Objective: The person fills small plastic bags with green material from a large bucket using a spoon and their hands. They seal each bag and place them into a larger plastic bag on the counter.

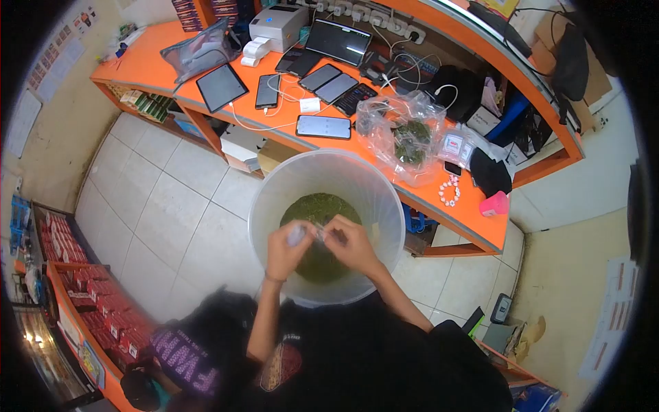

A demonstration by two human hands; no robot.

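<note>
Fingers of the left hand (288, 250) and the right hand (353, 244) meet, pinching a small clear pouch (312, 232) between them above the green dried matter (319, 206) inside a translucent bucket (274, 185). Beyond the bucket, an orange counter (151, 65) bears a phone (323, 126), a clear bag of greenery (405, 141) and, farther back, a label printer (278, 27).

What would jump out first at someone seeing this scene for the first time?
The big translucent bucket in the middle catches the eye first, its bottom covered in green dried material. Over it, the left hand and right hand pinch a small clear packet. Behind, a bright orange counter carries phones, tablets and a clear bag of green material.
</note>
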